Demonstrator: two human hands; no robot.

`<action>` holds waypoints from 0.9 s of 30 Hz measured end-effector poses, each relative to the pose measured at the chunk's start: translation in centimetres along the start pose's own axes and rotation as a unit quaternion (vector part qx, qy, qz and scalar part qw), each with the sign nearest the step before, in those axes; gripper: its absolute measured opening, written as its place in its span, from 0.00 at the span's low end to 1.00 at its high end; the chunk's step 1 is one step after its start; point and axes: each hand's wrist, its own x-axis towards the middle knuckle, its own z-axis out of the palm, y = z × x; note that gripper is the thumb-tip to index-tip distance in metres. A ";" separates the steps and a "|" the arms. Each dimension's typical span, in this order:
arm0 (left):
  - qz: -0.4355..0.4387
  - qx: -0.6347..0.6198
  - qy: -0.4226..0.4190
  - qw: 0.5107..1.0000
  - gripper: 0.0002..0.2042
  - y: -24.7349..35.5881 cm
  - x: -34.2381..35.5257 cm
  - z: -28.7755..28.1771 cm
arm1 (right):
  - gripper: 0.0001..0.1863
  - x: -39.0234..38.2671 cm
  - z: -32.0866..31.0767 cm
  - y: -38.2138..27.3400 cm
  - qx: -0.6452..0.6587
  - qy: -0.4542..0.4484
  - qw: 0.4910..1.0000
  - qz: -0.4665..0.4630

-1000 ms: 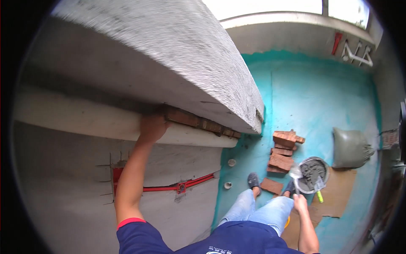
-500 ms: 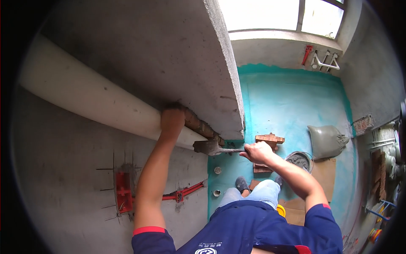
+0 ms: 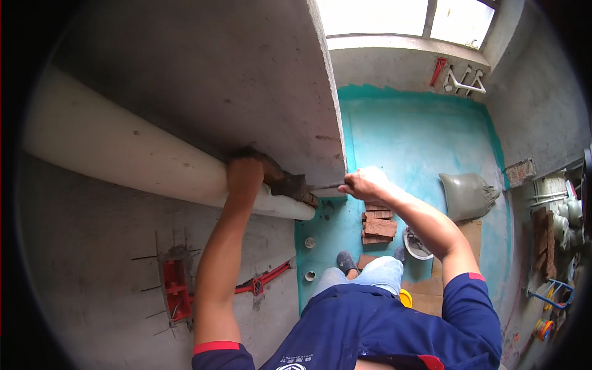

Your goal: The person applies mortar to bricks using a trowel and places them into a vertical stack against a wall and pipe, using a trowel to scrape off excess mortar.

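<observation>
My right hand (image 3: 365,185) grips the handle of a trowel (image 3: 295,186). Its mortar-smeared blade lies against a narrow stack of bricks (image 3: 271,169) between a thick white pipe (image 3: 142,151) and the grey wall panel (image 3: 246,74). Just beyond the pipe, my left hand (image 3: 245,176) is closed at the top of that brickwork. Its fingertips are in shadow, and what they hold is hidden.
Below lie loose red bricks (image 3: 379,229) on the teal floor, beside a bucket of mortar (image 3: 418,244) and a tied sack (image 3: 467,196). A red electrical box (image 3: 176,290) sits in the left wall. Fittings and a blue frame (image 3: 558,295) stand at the right.
My right hand has moved up and left, bringing the trowel blade from in front of the pipe onto the brickwork. My left hand stays at the brickwork's top.
</observation>
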 end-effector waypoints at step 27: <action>0.013 0.021 0.038 0.999 0.11 -0.2 -0.2 1.2 | 0.22 -6.4 9.3 -1.4 0.175 0.076 0.975 0.111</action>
